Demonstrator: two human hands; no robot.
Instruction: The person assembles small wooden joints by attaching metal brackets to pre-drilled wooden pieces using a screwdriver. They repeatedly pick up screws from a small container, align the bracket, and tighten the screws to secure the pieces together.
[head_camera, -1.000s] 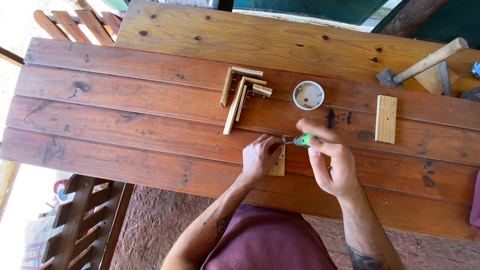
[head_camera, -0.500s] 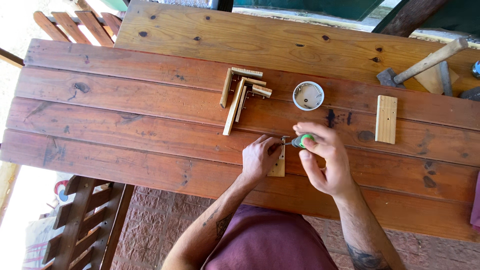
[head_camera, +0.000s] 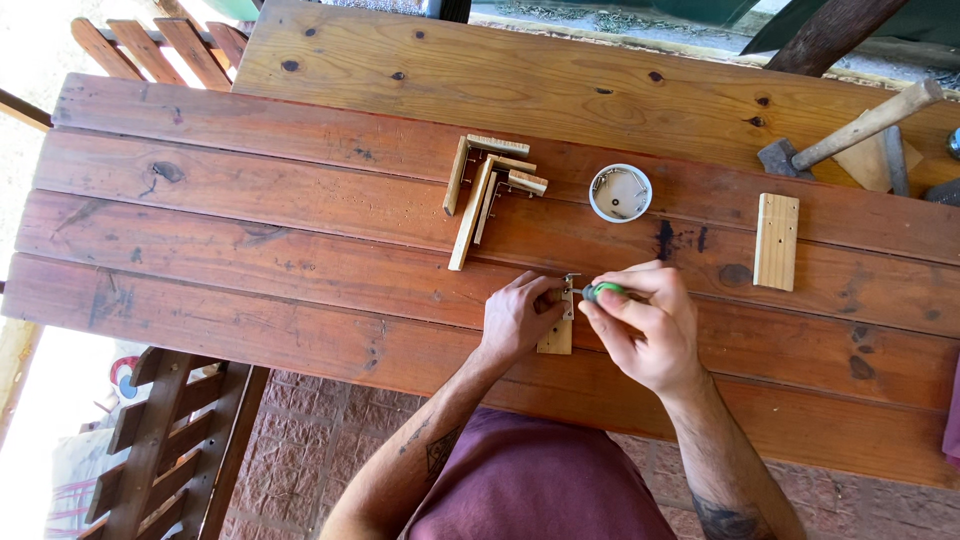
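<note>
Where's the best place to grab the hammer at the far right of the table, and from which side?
Judging by its pose, grip the hammer on the pale wooden handle, near the free end that angles up toward the right edge. Come from above and close across the handle. The dark head sits at the lower left, with wood pieces right beside it, so that end looks crowded.

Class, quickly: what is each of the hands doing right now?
Left hand: closed on a small wood block, pressing it to the table.
Right hand: closed on a green-handled tool, tip at the block.
</note>
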